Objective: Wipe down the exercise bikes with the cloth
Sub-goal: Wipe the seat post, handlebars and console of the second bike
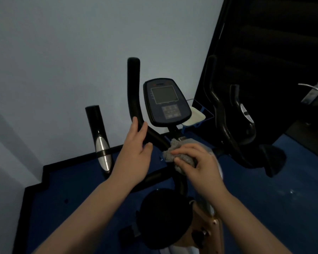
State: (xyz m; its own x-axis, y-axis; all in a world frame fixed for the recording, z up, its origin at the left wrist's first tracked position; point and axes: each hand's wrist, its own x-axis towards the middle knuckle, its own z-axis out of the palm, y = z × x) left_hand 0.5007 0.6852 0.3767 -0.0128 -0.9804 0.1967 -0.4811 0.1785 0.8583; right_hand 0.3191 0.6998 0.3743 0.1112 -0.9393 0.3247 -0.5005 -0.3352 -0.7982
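Dim little corner of a room, pale wall (pixel 62 52) up top and a blue floor (pixel 72 189) with black trim running along the base of the wall. Off to the right is a big dark panel or door, too dark to make out much.

One exercise bike (pixel 174 180) sits right in front of the camera. Its console (pixel 166 102) has a grey screen and a block of buttons under it, tilted back toward the person. The black seat (pixel 163 217) is at the bottom of the view. A white tray (pixel 195 118) in a blue frame sits on the floor just behind the console.

The left hand (pixel 134 151) is wrapped loosely around the curved black handlebar (pixel 136 99), fingers curled over it. The right hand (pixel 198 165) is clamped on a bunched-up grey cloth (pixel 174 150), pressing it against the bike's centre post just below the console.

A second bike's handlebars (pixel 226 123) stand to the right, well apart from both hands. A separate black and silver grip (pixel 99 136) pokes up on the left.
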